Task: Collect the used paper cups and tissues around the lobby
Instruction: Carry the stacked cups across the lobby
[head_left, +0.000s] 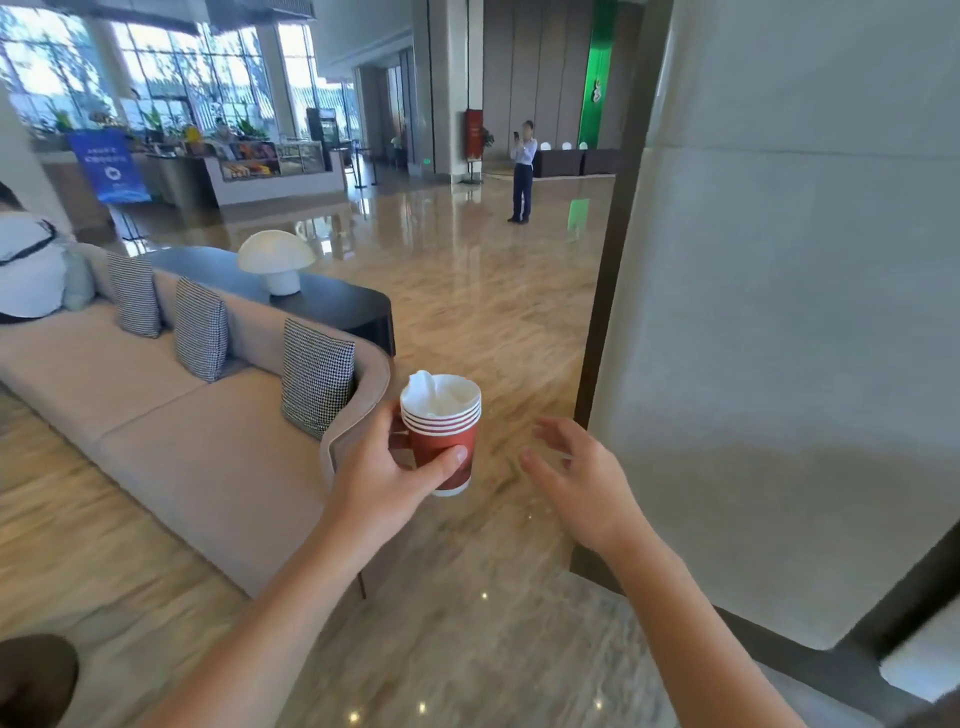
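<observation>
The left hand (382, 467) holds a stack of red paper cups (442, 436) upright near frame centre, its grip closed around the cup wall, thumb across the front. White tissue (436, 397) fills the top cup. At three o'clock from the stack, the right hand (582, 483) hovers empty, fingers spread. A beige sofa (171, 441) lies at nine o'clock.

Sofa (171, 415) flanks left, pillar (789, 312) right; floor (467, 291) between open.
</observation>
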